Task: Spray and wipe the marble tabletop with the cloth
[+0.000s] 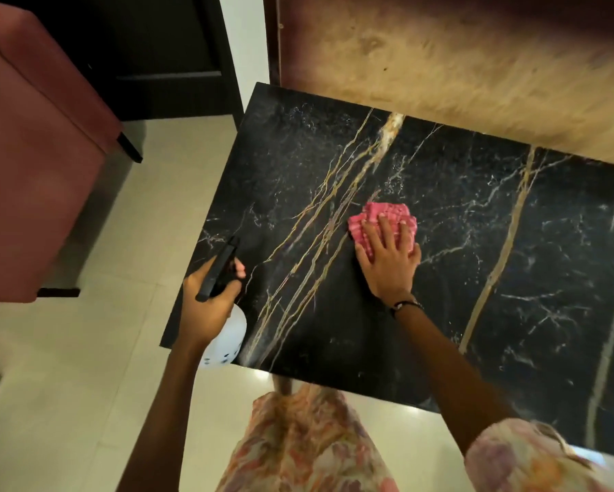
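The black marble tabletop [458, 243] with gold and white veins fills the middle and right of the view. A folded pink cloth [376, 216] lies on it near the centre. My right hand [387, 261] presses flat on the cloth with straight, spread fingers. My left hand [209, 300] grips the neck of a white spray bottle [227, 340] with a black trigger head [218, 268], held over the table's near left corner, a finger on the trigger.
A pink upholstered seat [32, 165] with black legs stands to the left on the pale tiled floor [85, 385]. A tan wall panel [458, 65] runs behind the table. A dark door [163, 55] is at the back left.
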### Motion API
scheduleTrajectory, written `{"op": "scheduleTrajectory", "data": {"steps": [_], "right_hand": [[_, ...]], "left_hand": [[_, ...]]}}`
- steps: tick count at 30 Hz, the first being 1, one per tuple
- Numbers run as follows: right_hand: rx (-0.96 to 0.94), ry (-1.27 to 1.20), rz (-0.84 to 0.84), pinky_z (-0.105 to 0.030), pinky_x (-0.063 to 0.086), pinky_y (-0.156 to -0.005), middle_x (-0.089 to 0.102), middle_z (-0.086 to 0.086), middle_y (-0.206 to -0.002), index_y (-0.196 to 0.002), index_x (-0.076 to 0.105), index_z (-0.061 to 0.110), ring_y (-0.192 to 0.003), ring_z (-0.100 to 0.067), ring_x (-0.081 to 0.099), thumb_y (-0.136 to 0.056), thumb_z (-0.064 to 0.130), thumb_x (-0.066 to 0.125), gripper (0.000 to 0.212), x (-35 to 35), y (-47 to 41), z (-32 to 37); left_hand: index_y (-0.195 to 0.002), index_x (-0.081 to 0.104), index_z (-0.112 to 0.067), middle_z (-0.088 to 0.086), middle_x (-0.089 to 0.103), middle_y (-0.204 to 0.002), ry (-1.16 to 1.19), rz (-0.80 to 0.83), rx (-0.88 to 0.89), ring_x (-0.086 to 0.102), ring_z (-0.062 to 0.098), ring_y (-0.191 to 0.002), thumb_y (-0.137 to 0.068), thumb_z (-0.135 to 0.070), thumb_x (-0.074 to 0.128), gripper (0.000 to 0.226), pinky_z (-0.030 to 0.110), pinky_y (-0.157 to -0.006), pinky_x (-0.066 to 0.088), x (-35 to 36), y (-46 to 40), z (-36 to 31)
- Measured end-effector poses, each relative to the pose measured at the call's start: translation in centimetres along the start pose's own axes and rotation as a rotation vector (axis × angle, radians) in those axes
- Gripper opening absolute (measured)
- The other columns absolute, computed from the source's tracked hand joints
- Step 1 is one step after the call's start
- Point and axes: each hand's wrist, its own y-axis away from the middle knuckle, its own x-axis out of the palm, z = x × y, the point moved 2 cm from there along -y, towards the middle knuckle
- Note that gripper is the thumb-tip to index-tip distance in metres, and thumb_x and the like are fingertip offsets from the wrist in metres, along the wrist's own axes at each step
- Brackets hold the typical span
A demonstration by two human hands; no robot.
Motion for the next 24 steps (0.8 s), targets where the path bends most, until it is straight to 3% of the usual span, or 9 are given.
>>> {"op": "scheduleTrajectory", "data": {"steps": [4,6,9,12,15,20,24], "right_hand": [[0.171,-0.065,-0.007,-0.067,0.011,-0.110,0.012,0.003,-0.162,-0.150,0.020,0.038,-0.148,-0.036,-0.001,-0.094,0.055,0.028,0.059,2.0,7.0,2.8],[0.144,-0.121,0.036,-0.068,0.004,-0.109,0.006,0.004,-0.162,-0.150,0.018,0.040,-0.148,-0.035,-0.008,-0.096,0.053,0.033,0.058,3.1,9.3,6.3],[-0.059,-0.193,0.104,-0.069,-0.003,-0.110,0.008,0.006,-0.162,-0.149,0.024,0.039,-0.147,-0.034,-0.010,-0.097,0.046,0.040,0.055,4.2,9.8,13.2],[-0.341,-0.165,0.185,-0.070,0.002,-0.112,0.014,0.005,-0.161,-0.149,0.027,0.035,-0.148,-0.035,-0.002,-0.097,0.043,0.038,0.053,4.7,9.9,19.1],[-0.646,-0.094,0.218,-0.069,0.006,-0.111,0.025,0.005,-0.158,-0.147,0.030,0.037,-0.148,-0.037,0.004,-0.094,0.043,0.046,0.056,5.5,12.2,21.8],[-0.941,0.039,0.153,-0.063,0.019,-0.113,0.039,0.007,-0.151,-0.140,0.040,0.040,-0.144,-0.033,0.026,-0.088,0.047,0.050,0.054,5.7,15.1,17.7],[-0.722,0.053,0.145,-0.062,0.023,-0.113,0.036,0.006,-0.154,-0.143,0.037,0.039,-0.145,-0.029,0.024,-0.092,0.054,0.041,0.053,4.0,13.1,11.4]], "left_hand": [[-0.087,0.065,-0.017,0.005,0.064,-0.080,-0.018,-0.037,-0.025,0.054,0.005,-0.048,-0.083,0.012,0.053,0.032,0.014,-0.051,0.042,-1.8,1.7,0.9],[-0.086,0.065,-0.017,0.004,0.063,-0.076,-0.026,-0.042,-0.031,0.051,0.006,-0.043,-0.083,0.015,0.052,0.034,0.016,-0.045,0.040,-2.5,2.8,1.0],[-0.083,0.065,-0.017,-0.005,0.061,-0.062,-0.020,-0.043,-0.047,0.045,0.007,-0.037,-0.081,0.007,0.055,0.026,0.018,-0.038,0.036,-3.8,4.6,1.1],[-0.071,0.061,-0.019,-0.003,0.048,-0.044,-0.020,-0.043,-0.096,0.038,0.008,-0.033,-0.072,-0.009,0.056,0.012,0.020,-0.037,0.033,-5.2,6.4,1.4],[-0.062,0.057,-0.028,-0.002,0.045,-0.040,-0.021,-0.047,-0.103,0.037,0.007,-0.033,-0.072,-0.009,0.058,0.022,0.018,-0.037,0.033,-6.4,8.0,1.5],[-0.080,0.066,-0.045,-0.005,0.048,-0.042,-0.007,-0.035,-0.087,0.037,0.004,-0.034,-0.080,-0.001,0.064,0.044,0.016,-0.037,0.034,-6.9,9.0,1.3],[-0.081,0.065,-0.025,-0.006,0.056,-0.050,-0.007,-0.023,-0.056,0.039,0.005,-0.035,-0.083,0.005,0.055,0.032,0.017,-0.039,0.034,-6.6,8.4,1.0]]}}
